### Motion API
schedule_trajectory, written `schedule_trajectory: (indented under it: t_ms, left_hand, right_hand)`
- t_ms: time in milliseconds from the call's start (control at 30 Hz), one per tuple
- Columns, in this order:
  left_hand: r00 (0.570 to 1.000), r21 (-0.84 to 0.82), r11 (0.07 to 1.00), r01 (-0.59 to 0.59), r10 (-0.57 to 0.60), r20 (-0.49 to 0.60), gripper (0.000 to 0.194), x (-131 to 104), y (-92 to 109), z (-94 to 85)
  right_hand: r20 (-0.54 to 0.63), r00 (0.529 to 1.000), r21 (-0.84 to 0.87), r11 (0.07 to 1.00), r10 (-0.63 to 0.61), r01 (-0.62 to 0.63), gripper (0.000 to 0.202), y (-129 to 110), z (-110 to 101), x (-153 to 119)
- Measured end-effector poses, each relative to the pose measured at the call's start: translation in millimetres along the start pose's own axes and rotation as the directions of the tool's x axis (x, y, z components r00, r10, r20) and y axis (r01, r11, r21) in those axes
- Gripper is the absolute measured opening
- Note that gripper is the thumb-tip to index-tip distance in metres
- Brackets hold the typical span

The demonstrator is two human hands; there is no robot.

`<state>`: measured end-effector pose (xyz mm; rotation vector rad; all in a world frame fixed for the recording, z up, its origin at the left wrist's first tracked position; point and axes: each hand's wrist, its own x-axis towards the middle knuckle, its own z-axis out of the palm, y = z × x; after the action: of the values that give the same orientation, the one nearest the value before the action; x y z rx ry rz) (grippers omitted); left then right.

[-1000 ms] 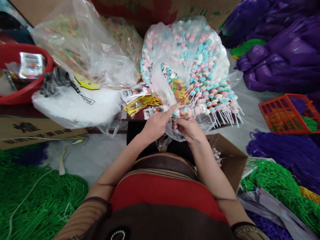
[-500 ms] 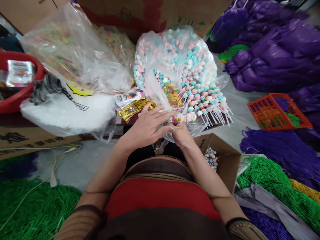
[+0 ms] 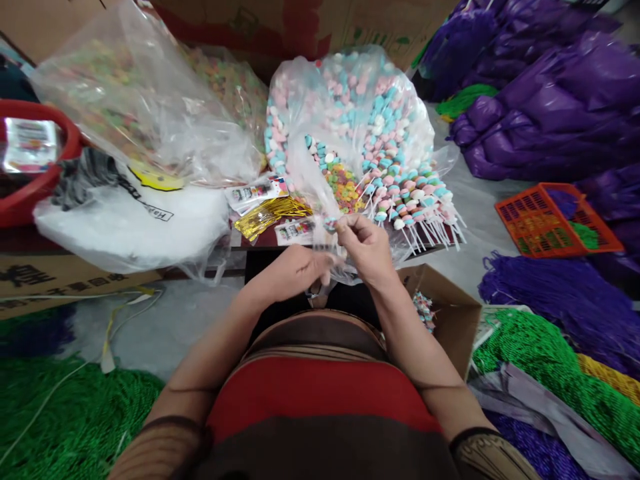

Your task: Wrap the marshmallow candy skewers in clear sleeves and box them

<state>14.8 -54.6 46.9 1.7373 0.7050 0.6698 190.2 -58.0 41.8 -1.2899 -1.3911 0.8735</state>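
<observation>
My right hand [image 3: 367, 248] is closed, thumb and fingertips pinched together just past the table's front edge. A small bluish-white bit [image 3: 330, 224] shows at its fingertips, likely the end of a candy skewer, the rest hidden. My left hand [image 3: 300, 272] is just below and left, its fingers smeared by motion beside blurred clear plastic. Gold twist ties [image 3: 270, 215] and small printed packets [image 3: 295, 232] lie ahead of my left hand. Behind my right hand, marshmallow skewers [image 3: 410, 200] are heaped with white sticks toward me. Gummy rings [image 3: 345, 185] sit in an opened clear bag.
A large bag of pink, blue and white marshmallows [image 3: 350, 87] stands at the back. Left are a bag of gummies [image 3: 100, 87], a white plastic bag [image 3: 150, 230] and a red basin [image 3: 73, 133]. An open carton [image 3: 455, 313] is at right, beyond it an orange basket [image 3: 530, 227].
My left hand has drawn back toward me, off the candy skewer it lay over. My right hand has risen and turned, its fingertips now pointing left. A printed packet is uncovered.
</observation>
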Motion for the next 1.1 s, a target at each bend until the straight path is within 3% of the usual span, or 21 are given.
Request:
schedule_trajectory:
  t_ms: [67,167,233,333,400,433,500,567,633,733,800,867,933,1000,1067,1100]
  left_hand:
    - [0.976,-0.21,0.967,0.145,-0.175,-0.133,0.084,7,-9,-3.0]
    - [0.945,-0.487,0.869,0.083,-0.223,-0.237,0.094,9,-5,-11.1]
    - [0.97,-0.476,0.876,0.075,-0.174,-0.169,0.091,5,2,-13.7]
    - [0.98,-0.282,0.943,0.174,-0.195,-0.048,0.081,1,3,-9.1]
    - [0.956,-0.256,0.937,0.237,-0.272,-0.107,0.083,5,-6,-3.7]
    - [0.942,-0.323,0.913,0.25,-0.306,-0.136,0.084,8,-12,-1.7]
    - [0.92,-0.479,0.856,0.195,-0.329,-0.212,0.078,13,-20,-0.3]
    - [0.924,-0.528,0.844,0.096,-0.273,-0.268,0.059,13,-21,-2.3]
    - [0.96,-0.433,0.901,-0.001,-0.121,-0.253,0.036,9,-16,-5.0]
    - [0.988,-0.08,0.986,-0.148,0.144,-0.056,0.025,1,-8,-2.4]
    - [0.973,0.213,0.95,-0.23,0.221,0.067,0.031,0,-9,6.8]
    - [0.962,0.422,0.865,-0.272,0.246,0.117,0.034,3,-12,20.2]
    - [0.948,0.484,0.814,-0.319,0.269,0.173,0.034,6,-17,32.0]
    - [0.927,0.426,0.827,-0.368,0.293,0.233,0.035,8,-21,36.2]
    - [0.942,0.369,0.867,-0.334,0.29,0.172,0.035,9,-27,29.8]
    - [0.962,0.38,0.885,-0.271,0.262,0.076,0.035,11,-31,23.2]
  right_hand:
    - [0.069,0.997,0.006,1.0,-0.023,0.022,0.023,-7,1,-5]
    - [0.151,0.988,-0.007,0.999,-0.032,0.033,0.023,-9,4,-11]
    - [0.141,0.99,0.013,1.0,-0.007,0.005,0.024,-5,4,-10]
    - [0.075,0.997,0.021,1.0,0.016,-0.017,0.024,-3,3,-4]
    - [0.064,0.998,-0.002,1.0,-0.02,0.02,0.022,-5,1,-3]
    - [0.077,0.996,-0.018,0.999,-0.044,0.046,0.02,-6,0,-4]
    - [0.117,0.991,-0.043,0.996,-0.066,0.072,0.018,-6,-1,-7]
    - [0.164,0.986,-0.014,1.0,-0.008,0.01,0.021,-3,-3,-10]
    - [0.206,0.973,0.09,0.988,0.102,-0.123,0.026,4,-7,-11]
    - [0.225,0.951,0.253,0.93,0.211,-0.266,0.033,11,-16,-10]
    - [0.225,0.945,0.298,0.906,0.239,-0.3,0.034,13,-24,-12]
    - [0.257,0.926,0.315,0.881,0.278,-0.352,0.035,11,-33,-18]
    - [0.279,0.901,0.328,0.848,0.333,-0.415,0.036,10,-43,-26]
    - [0.213,0.902,0.352,0.831,0.377,-0.43,0.037,13,-58,-36]
    - [0.048,0.911,0.367,0.841,0.41,-0.398,0.035,23,-79,-47]
    - [-0.042,0.904,0.362,0.85,0.425,-0.383,0.032,31,-93,-54]
